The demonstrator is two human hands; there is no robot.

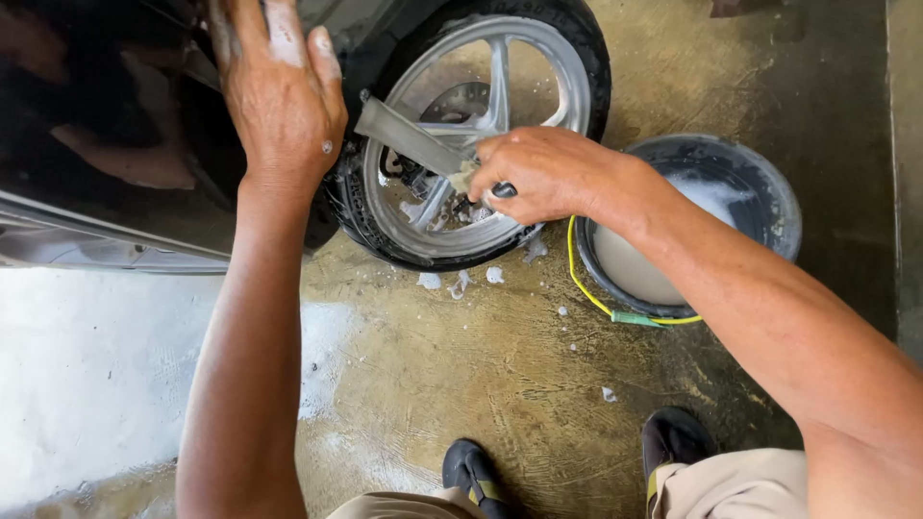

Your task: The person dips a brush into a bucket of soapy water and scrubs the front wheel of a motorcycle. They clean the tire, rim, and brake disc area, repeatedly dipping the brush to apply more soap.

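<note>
Crouching on a wet concrete floor [500, 384], stained yellow-brown, with a pale soapy patch spreading at the left and flecks of foam scattered near the tyre. Two dark shoes [476, 476] planted at the bottom edge, beige trouser legs just showing.

Filling the upper left: the dark glossy bodywork [96, 144] of a motorbike, reflecting the scene. Beside it, the wheel [500, 58], silver spoked rim inside a black tyre, standing upright and touching the floor at its lower edge.

To the right of the wheel, near but apart: a dark round bucket [779, 192] holding cloudy, sudsy water, with a yellow cord and green clip hanging over its near rim.

Bracing with the left hand [284, 96], fingers pressed together and lying flat against the bodywork just left of the tyre, foam clinging to the knuckles.

Working with the right hand [543, 173], the nearer one to the rim, fingers curled tight around a dark-handled brush [409, 139]. Brush running long and flat, its axis slanting up and leftward from the fist, across the spokes toward the hub, with a scrap of pale sponge or cloth pinched alongside at the thumb. Whether the bristles are touching the metal: cannot tell.
</note>
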